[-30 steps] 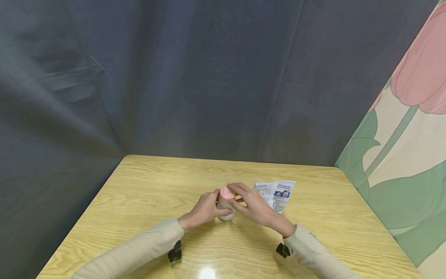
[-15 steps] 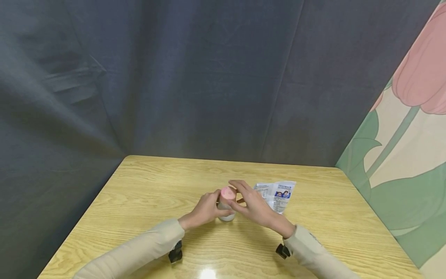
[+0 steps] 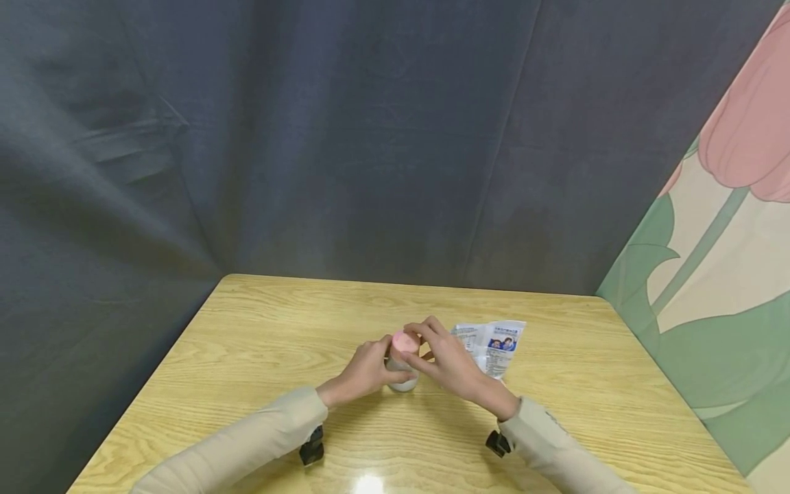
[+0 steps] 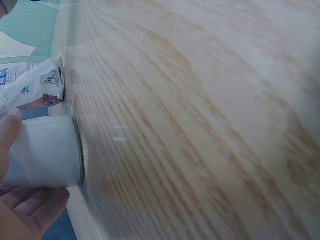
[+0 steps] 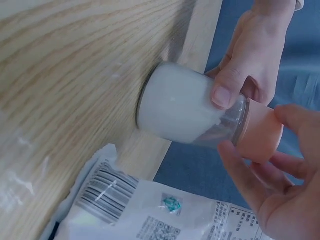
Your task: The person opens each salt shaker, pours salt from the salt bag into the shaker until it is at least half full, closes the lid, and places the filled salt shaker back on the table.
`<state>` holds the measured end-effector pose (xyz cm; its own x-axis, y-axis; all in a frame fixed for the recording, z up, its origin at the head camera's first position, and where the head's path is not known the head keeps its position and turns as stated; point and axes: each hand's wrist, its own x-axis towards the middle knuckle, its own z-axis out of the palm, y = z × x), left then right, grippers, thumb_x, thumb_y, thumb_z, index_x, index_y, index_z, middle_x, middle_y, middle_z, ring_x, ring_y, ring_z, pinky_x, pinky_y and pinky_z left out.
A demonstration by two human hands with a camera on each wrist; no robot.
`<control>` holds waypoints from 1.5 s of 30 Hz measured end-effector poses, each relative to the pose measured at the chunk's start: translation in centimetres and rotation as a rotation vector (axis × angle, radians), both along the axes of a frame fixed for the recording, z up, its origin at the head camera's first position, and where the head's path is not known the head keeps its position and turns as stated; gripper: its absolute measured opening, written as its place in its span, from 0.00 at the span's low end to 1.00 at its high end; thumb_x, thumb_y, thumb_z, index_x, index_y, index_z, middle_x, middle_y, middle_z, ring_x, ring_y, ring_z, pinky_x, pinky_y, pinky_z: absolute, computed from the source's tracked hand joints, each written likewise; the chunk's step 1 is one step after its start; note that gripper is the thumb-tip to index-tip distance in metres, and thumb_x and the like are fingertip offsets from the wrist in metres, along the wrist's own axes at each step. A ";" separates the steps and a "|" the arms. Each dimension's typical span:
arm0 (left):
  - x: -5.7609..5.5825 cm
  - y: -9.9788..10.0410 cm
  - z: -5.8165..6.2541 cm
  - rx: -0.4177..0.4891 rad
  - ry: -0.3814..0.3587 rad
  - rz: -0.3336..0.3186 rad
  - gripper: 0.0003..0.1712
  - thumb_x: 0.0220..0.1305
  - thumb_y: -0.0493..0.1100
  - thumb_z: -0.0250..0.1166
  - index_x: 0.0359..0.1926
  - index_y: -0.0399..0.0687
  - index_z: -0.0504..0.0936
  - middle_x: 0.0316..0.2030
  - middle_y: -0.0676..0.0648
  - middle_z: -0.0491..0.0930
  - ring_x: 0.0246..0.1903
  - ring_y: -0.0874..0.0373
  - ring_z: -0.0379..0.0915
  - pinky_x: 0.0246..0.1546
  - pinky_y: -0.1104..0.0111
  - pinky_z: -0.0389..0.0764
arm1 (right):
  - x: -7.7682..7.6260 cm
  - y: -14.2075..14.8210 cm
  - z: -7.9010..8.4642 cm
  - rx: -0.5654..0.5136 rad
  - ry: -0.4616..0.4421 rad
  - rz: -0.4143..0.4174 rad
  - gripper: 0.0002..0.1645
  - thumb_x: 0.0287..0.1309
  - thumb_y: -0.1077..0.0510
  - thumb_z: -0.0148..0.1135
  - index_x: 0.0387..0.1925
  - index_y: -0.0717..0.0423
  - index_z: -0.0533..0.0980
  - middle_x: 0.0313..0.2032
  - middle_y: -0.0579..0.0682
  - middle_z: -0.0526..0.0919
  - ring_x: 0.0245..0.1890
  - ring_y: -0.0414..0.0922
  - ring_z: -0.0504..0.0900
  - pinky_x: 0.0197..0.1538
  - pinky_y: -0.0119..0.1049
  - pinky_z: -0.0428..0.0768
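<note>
A clear jar (image 5: 177, 102) partly filled with something white stands upright on the table, topped by a pink lid (image 5: 261, 132). My left hand (image 3: 364, 370) grips the body of the jar from the left, with the thumb on the near side, and the lower body shows in the left wrist view. At the lid, my right hand (image 3: 450, 363) has its thumb and fingers curled round the pink rim from the right. In the right wrist view the lid sits on the jar's neck.
Behind the right hand stands a white printed bag (image 3: 498, 346) with a barcode and QR code, close to the jar. The wooden table (image 3: 278, 315) meets a dark curtain (image 3: 370, 137) at the back and a flower-patterned panel (image 3: 728, 288) on the right.
My right hand's fingers loosened and spread a little around the lid, then curled in on it again. The left hand has kept its hold, and the jar stands almost where it was.
</note>
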<state>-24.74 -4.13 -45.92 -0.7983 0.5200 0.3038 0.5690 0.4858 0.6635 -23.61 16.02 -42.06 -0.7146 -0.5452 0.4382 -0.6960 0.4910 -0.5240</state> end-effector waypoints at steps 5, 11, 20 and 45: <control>0.0 0.0 0.1 0.010 0.002 -0.012 0.33 0.59 0.51 0.74 0.60 0.39 0.74 0.37 0.50 0.82 0.27 0.66 0.72 0.25 0.76 0.71 | 0.1 0.2 0.3 -0.007 -0.021 0.027 0.31 0.65 0.58 0.65 0.66 0.62 0.68 0.58 0.56 0.74 0.48 0.47 0.80 0.39 0.33 0.85; 0.1 0.0 0.0 0.040 -0.027 -0.015 0.34 0.60 0.50 0.73 0.61 0.38 0.73 0.46 0.44 0.83 0.41 0.60 0.81 0.38 0.72 0.81 | 0.2 0.5 0.4 -0.001 -0.020 0.061 0.27 0.67 0.59 0.62 0.65 0.60 0.69 0.58 0.54 0.76 0.48 0.46 0.81 0.39 0.29 0.83; 0.1 0.1 0.0 0.000 -0.001 -0.002 0.33 0.59 0.52 0.74 0.58 0.38 0.75 0.39 0.48 0.83 0.31 0.61 0.77 0.30 0.73 0.77 | 0.2 0.0 0.3 0.014 -0.020 0.010 0.25 0.66 0.56 0.64 0.61 0.60 0.72 0.45 0.50 0.72 0.39 0.45 0.79 0.35 0.27 0.82; 0.0 0.0 -0.1 0.011 -0.009 -0.001 0.38 0.60 0.51 0.73 0.64 0.39 0.71 0.46 0.46 0.83 0.35 0.63 0.77 0.34 0.72 0.77 | 0.0 0.0 0.0 -0.009 -0.032 0.032 0.25 0.67 0.56 0.63 0.62 0.61 0.72 0.53 0.52 0.72 0.43 0.43 0.79 0.35 0.27 0.82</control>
<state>-24.70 -4.12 -46.03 -0.8003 0.5179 0.3021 0.5636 0.4780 0.6737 -23.60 15.99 -42.05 -0.7104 -0.5645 0.4203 -0.6942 0.4636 -0.5505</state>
